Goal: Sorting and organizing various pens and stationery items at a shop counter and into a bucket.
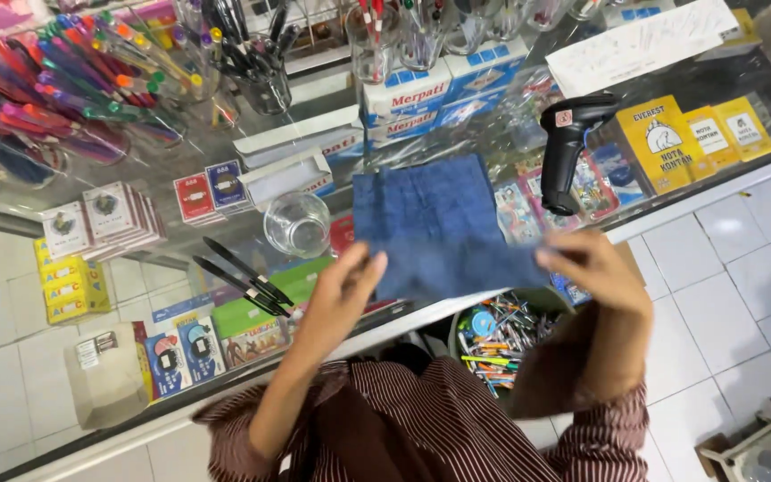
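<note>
- My left hand [343, 284] pinches the near left edge of a blue cloth [435, 223], fingers closed on it.
- My right hand [592, 268] grips the near right edge of the same cloth, fingers curled shut around it.
- The cloth is stretched between both hands, and its far part lies flat on the glass surface [332, 120].
- Just left of the cloth stands an empty clear glass [297, 224].
- Two black pens [243, 277] lie on the surface near my left hand.
- A black barcode scanner [567, 147] stands just right of the cloth, beyond my right hand.
- A tub of coloured pens [497, 335] sits below the surface's near edge, between my arms.
</note>
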